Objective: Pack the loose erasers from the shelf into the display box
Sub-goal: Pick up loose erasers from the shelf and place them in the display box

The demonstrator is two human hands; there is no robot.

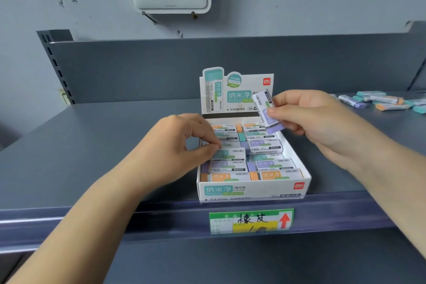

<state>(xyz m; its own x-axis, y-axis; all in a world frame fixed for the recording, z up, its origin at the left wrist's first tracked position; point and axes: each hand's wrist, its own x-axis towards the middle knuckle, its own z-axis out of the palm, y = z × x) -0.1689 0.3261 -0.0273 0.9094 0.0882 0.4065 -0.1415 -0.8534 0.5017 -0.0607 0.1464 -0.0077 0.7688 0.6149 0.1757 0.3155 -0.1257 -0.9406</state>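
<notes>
The right hand [309, 117] pinches a purple eraser [267, 110] above the display box [251, 188]; the left hand [182, 145], fingers curled, presses a packed eraser. Lay it flat in the far-right gap. Loose erasers [380, 100] wait far right on the shelf [92, 145].

A single head-worn view is given, aimed forward and downward from in front of the display box [251, 188], which is seen at close range near the frame's centre. The wall behind the box is taken in above it.
</notes>
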